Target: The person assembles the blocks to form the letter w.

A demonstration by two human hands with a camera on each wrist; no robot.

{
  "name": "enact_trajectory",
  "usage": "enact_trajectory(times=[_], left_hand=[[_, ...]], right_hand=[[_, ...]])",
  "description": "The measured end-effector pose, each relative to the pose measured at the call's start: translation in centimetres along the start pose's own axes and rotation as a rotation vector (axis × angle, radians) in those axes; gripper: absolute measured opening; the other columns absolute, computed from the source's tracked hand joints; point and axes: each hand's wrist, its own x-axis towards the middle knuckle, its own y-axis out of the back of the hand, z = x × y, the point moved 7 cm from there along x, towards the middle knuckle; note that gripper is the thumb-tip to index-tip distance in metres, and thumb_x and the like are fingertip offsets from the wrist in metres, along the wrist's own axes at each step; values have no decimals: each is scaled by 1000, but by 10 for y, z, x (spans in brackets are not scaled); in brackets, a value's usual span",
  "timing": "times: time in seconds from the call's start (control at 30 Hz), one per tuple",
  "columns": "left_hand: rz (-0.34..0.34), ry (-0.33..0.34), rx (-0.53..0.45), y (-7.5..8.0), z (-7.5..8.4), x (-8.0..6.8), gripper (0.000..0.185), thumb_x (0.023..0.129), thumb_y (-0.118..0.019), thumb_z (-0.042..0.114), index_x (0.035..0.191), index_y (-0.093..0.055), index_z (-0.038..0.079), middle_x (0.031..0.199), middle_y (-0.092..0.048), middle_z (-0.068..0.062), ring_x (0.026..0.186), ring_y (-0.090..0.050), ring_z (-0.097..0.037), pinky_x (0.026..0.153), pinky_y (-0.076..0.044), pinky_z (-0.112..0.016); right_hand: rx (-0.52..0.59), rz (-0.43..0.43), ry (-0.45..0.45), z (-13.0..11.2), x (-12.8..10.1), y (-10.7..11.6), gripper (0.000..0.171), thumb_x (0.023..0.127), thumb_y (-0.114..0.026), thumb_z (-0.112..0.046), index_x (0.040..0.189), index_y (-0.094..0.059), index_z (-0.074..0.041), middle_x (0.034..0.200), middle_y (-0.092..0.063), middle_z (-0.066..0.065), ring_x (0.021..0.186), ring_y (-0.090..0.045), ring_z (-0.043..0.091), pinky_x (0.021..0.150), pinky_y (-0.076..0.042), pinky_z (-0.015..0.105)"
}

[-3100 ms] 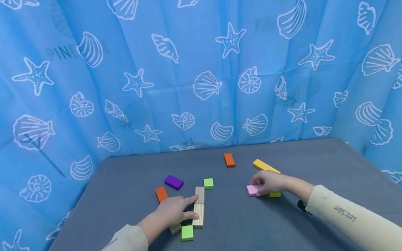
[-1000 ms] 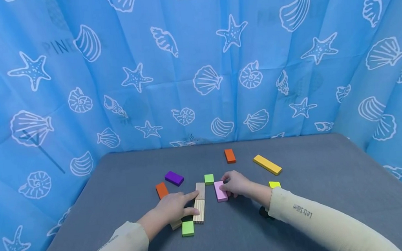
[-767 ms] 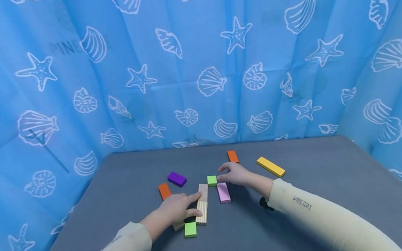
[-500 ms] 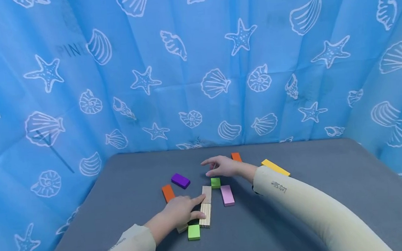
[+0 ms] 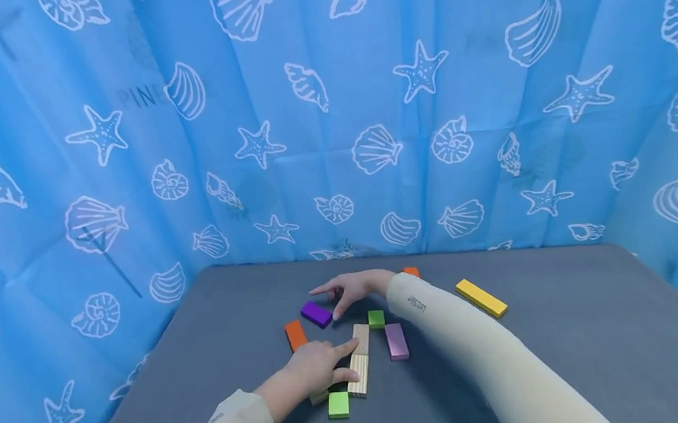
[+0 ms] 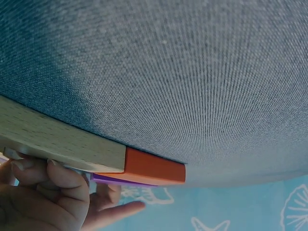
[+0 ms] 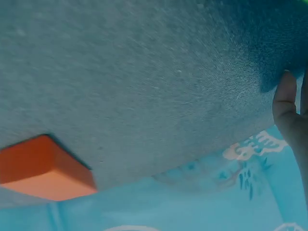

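Note:
My left hand (image 5: 318, 370) lies over a group of blocks, index fingertip on one plain wooden block (image 5: 361, 334) and thumb on a second, striped wooden block (image 5: 359, 374). Another wooden block (image 6: 62, 139) shows beside its fingers in the left wrist view, end to end with an orange block (image 6: 156, 166). My right hand (image 5: 351, 290) is at a purple block (image 5: 316, 314), index finger stretched beyond its far side and thumb tip by its right end. Nothing shows between those fingers. In the right wrist view only part of the right hand (image 7: 288, 108) appears, at the right edge.
Green blocks stand at the upper wooden block's corner (image 5: 376, 319) and near the thumb (image 5: 338, 405). A pink block (image 5: 396, 341) lies to their right. Farther off are a yellow block (image 5: 482, 298) and an orange block (image 5: 411, 272), partly behind the right sleeve. A blue curtain (image 5: 366, 103) hangs behind the grey table.
The right hand carried the pink block left, set it beside the far green block and let go, then moved left to the purple block. The left hand stays on the wooden blocks.

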Motion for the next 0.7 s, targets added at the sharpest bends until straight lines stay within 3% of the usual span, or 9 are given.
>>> enact_trajectory(times=[0.13,0.3,0.4,0.53,0.7], left_hand=[[-13,3,-9,-3,3,1,66,89,-54,59,147,-46,27,112,-67,-10,97,-63,-25,81,-51,-43],[-16,-2,-16,-4,3,1,66,89,-54,59,147,-46,27,112,-67,-9,97,-63,-24,83,-51,-42],[-3,-15,-25,-4,2,1,66,90,-55,58,146,-47,26,104,-68,-9,89,-63,-23,79,-51,-40],[15,-29,-47,-2,1,0,66,90,-56,56,146,-47,25,89,-65,-6,77,-60,-20,72,-51,-38],[17,-24,-38,-1,-2,1,66,90,-56,57,146,-47,25,92,-67,-7,81,-61,-21,74,-51,-38]], right_hand=[[-73,-19,-31,1,6,-9,74,86,-77,-25,150,-39,-29,117,-48,-2,107,-42,13,96,-37,34],[-132,24,-96,-1,7,-13,69,85,-78,-22,145,-46,-34,122,-50,-1,111,-44,14,99,-38,39],[-118,46,-106,-1,8,-11,64,84,-79,-19,139,-50,-31,119,-51,0,109,-46,16,96,-40,37],[-148,74,-104,-1,7,-6,57,81,-81,-19,130,-53,-25,127,-46,-1,118,-42,17,100,-39,37],[-124,90,-99,3,-2,3,54,79,-82,-18,123,-52,-16,128,-45,1,114,-43,18,96,-41,36]])
